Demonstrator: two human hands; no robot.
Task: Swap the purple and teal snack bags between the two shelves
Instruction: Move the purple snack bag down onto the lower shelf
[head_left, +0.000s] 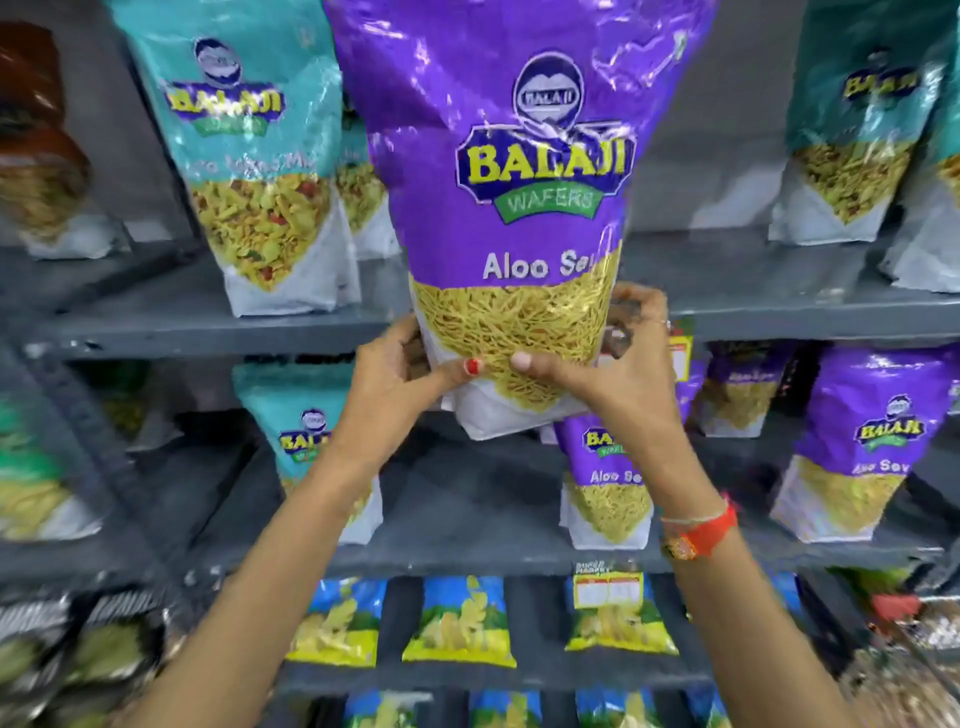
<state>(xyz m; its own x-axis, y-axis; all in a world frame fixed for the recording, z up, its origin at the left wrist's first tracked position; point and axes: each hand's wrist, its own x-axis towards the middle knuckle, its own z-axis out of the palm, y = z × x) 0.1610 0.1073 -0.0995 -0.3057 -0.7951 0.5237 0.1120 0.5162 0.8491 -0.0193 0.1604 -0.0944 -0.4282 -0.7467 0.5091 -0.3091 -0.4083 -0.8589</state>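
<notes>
A large purple snack bag (519, 171) is upright in the middle of the view, in front of the upper shelf (208, 327). My left hand (400, 374) grips its lower left side and my right hand (618, 358) its lower right side, thumbs on its front. Teal bags stand on the upper shelf at the left (249, 156) and the right (852, 130). On the lower shelf (467, 509) stand a teal bag (301, 431) at the left and purple bags (608, 483) (857, 447) at the right.
Blue and yellow snack packets (457, 623) line the shelf below. Dark packets (78, 649) sit at the bottom left and brown-topped packs (41, 156) at the far left. A price label (680, 353) hangs on the upper shelf's edge.
</notes>
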